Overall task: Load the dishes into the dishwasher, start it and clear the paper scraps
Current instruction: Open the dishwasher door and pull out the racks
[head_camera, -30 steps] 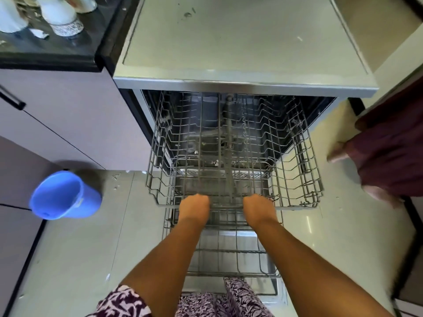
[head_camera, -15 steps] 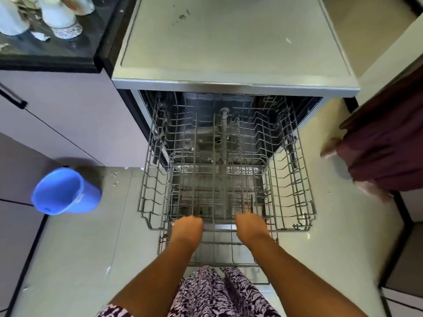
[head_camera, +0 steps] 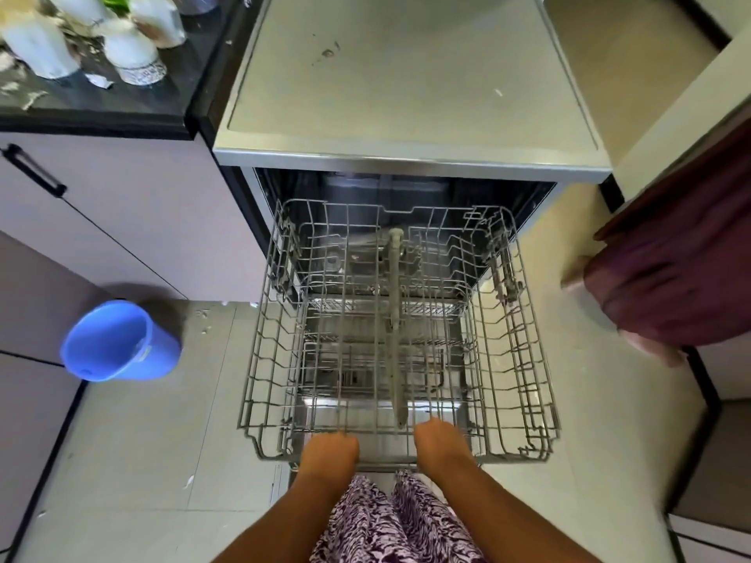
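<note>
The dishwasher point(head_camera: 406, 115) stands open with its grey wire upper rack point(head_camera: 264, 359) pulled far out over the lower rack. The rack holds no dishes. My left hand point(head_camera: 331, 451) grips the rack's front rail left of centre, fingers curled over the wire. My right hand point(head_camera: 441, 440) grips the same rail right of centre. White dishes point(head_camera: 126, 50) stand on the black counter point(head_camera: 122, 103) at the upper left, with paper scraps point(head_camera: 99, 80) among them.
A blue bucket point(head_camera: 118, 343) sits on the floor left of the dishwasher, with small paper bits point(head_camera: 203, 319) on the tiles near it. Another person in dark red cloth point(head_camera: 670, 286) stands at the right. Pale cabinet doors point(head_camera: 101, 237) fill the left side.
Both hands have drawn the upper rack steadily toward me, from half inside the dishwasher to almost fully out. The grip on the front rail stays the same.
</note>
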